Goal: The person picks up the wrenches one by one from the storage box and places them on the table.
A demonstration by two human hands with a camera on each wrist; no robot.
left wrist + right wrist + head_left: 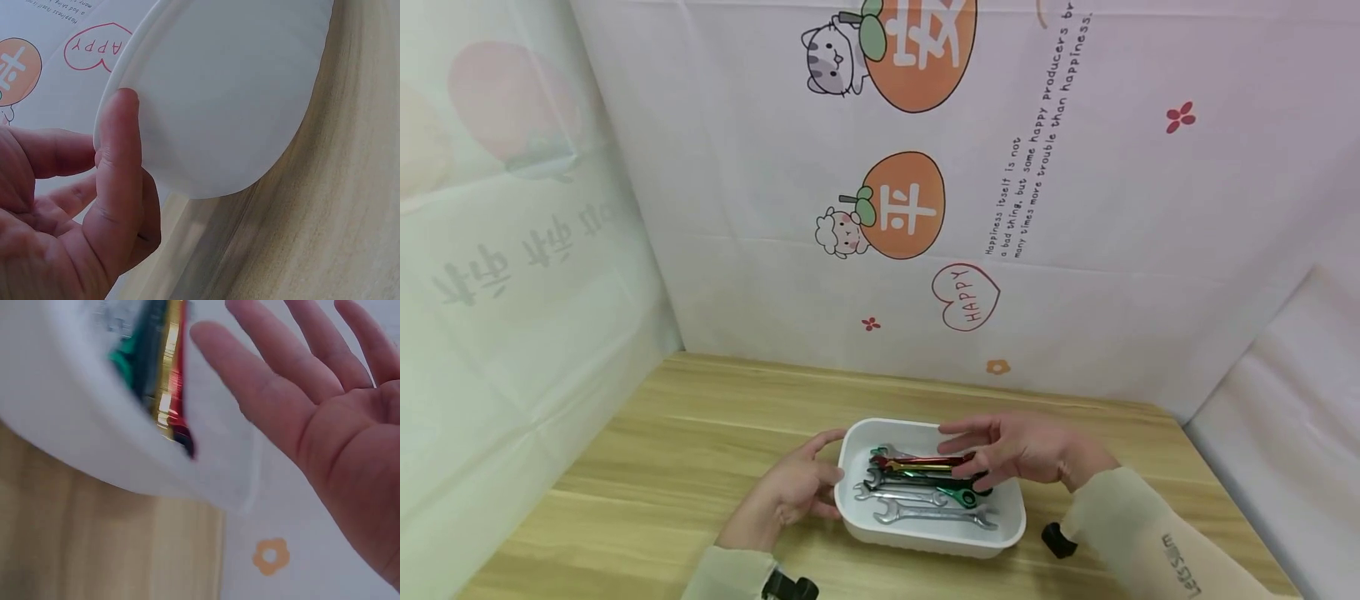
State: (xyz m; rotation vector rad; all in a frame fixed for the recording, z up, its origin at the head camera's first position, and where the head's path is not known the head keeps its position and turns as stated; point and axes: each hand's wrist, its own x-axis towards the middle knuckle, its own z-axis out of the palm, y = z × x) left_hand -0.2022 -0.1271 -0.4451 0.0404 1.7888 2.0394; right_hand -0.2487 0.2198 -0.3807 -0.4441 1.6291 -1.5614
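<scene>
A white plastic tub stands on the table with several wrenches in it. Silver open-ended wrenches lie toward its near side; red, gold, dark and green ones are bunched farther back. A green wrench with a ring end crosses near the middle. At the tub's left end, my left hand touches the outer wall, its thumb laid along it up to the rim. My right hand is over the right end, fingers spread and holding nothing. In the right wrist view, the red wrench shows beside its fingertips.
The wooden table runs back to a printed white cloth hanging behind it. More white cloth hangs along the left side, and another stretch at the right. Black straps are on both wrists.
</scene>
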